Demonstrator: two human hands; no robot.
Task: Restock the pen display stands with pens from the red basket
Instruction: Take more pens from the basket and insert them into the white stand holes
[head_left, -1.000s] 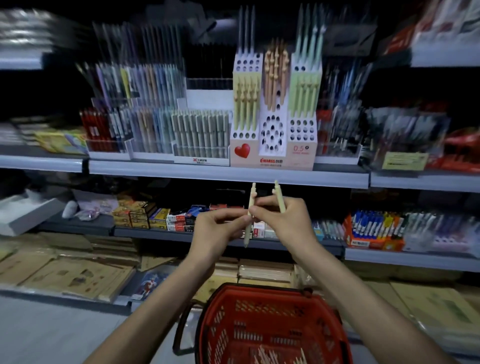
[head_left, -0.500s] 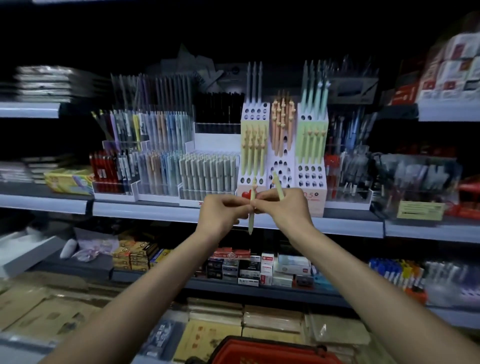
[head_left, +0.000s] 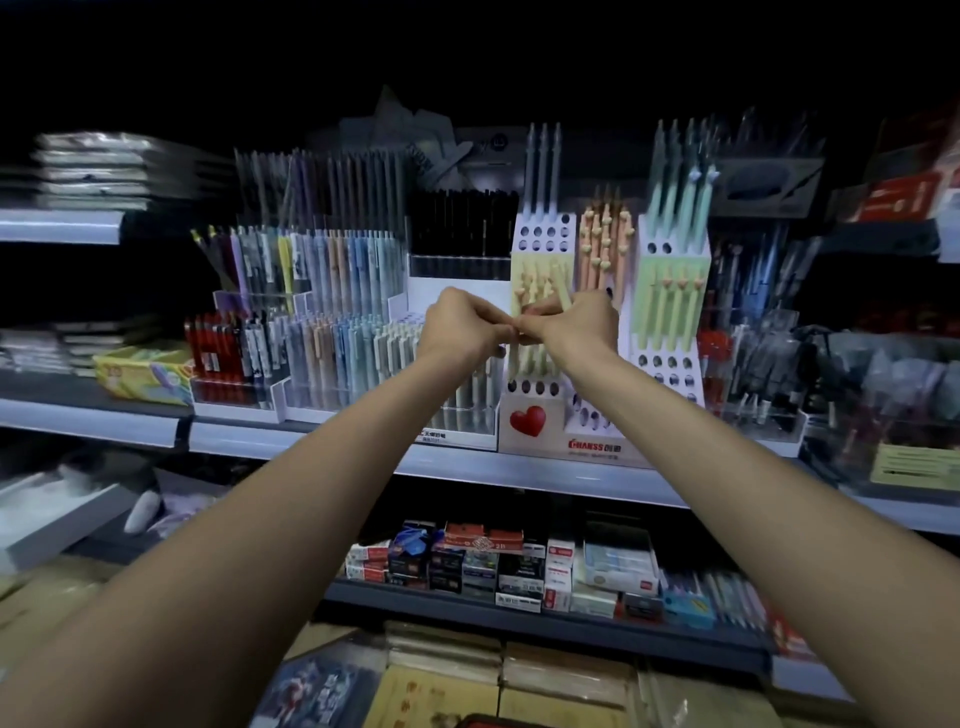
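My left hand and my right hand meet fingertip to fingertip in front of the white tiered pen display stand with a red heart. They are level with its pale yellow pen column. A pale yellow pen sticks up from my right hand's curled fingers. My left hand pinches another pale yellow pen that hangs down between the hands; the blur makes it hard to separate from the displayed pens. Only a sliver of the red basket's rim shows at the bottom edge.
Acrylic pen racks stand left of the stand, and a clear holder stands to its right. Empty holes show in the stand's lower tiers. Small boxes fill the shelf below, and paper packs lie lower still.
Both hands rose together with the pens from the lower shelf level to the stand's yellow column. The view tilted up and the red basket slid almost out of frame.
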